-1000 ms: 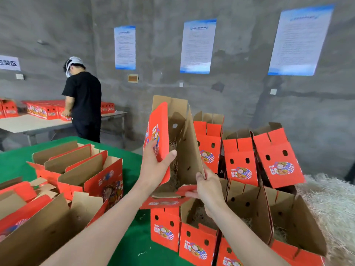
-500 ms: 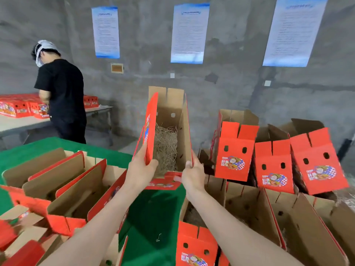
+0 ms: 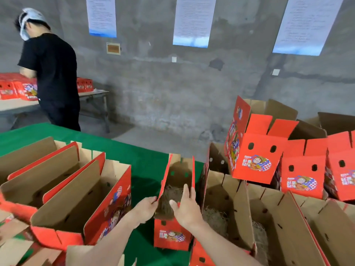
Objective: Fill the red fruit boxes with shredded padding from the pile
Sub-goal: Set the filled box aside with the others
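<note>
Left hand [image 3: 145,209] and right hand [image 3: 187,212] grip the flaps of a padded red box [image 3: 172,237], lower centre.
The left seems only to pinch; a slip could tip the box and spill its shredded padding [image 3: 170,196]. Held high a moment ago, it now stands on the green worktop [image 3: 148,169].

We see our bare left hand [image 3: 146,208] and bare right hand [image 3: 185,210], uncovered from fingertips to wrist. Our left forearm [image 3: 107,244] and right forearm [image 3: 221,246] are bare too, along all their visible length.
</note>
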The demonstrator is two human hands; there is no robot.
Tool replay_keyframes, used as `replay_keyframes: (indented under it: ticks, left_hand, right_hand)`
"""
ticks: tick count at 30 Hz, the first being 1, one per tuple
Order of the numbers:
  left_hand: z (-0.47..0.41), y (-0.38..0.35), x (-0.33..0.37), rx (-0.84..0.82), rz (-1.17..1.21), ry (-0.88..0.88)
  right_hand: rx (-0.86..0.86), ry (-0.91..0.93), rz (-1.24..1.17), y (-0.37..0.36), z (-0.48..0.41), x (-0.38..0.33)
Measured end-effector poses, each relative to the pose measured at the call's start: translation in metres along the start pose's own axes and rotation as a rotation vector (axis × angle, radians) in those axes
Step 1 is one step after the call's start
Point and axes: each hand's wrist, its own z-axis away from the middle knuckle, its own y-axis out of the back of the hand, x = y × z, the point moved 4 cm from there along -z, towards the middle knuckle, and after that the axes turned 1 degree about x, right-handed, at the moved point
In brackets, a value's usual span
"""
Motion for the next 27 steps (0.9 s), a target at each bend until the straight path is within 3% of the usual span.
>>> replay_keyframes:
  ticks: [4,6,9,11,13,17,22,27]
  left_hand:
    - [-0.006,-0.007,-0.006,-0.080,-0.057,-0.088]
    - [-0.011,0.000,-0.011,-0.014,-0.141,-0.098]
    - [-0.007,0.024,-0.017,0.215,-0.261,-0.185]
    - [0.002,0.057,-0.021,0.521,-0.465,-0.221]
    - [0.009,0.086,-0.034,0.642,-0.638,-0.077]
    - [0.010,0.108,-0.064,0.453,-0.573,0.178]
    - [0.006,0.106,-0.069,0.431,-0.474,0.096]
    - [0.003,0.097,-0.058,0.408,-0.469,0.104]
  right_hand:
    - [-0.056,0.142,0.340,-0.021,-0.012,-0.013]
    - [-0.090,0.240,0.491,-0.027,-0.018,-0.027]
    - [-0.192,0.428,0.741,-0.045,-0.021,-0.043]
    - [-0.209,0.487,0.825,-0.053,-0.024,-0.046]
    - [-0.210,0.512,0.846,-0.056,-0.032,-0.046]
    - [-0.139,0.412,0.770,-0.045,-0.074,-0.037]
    - [-0.001,0.059,0.617,-0.013,-0.124,-0.006]
    - [0.086,0.086,0.606,-0.016,-0.124,-0.022]
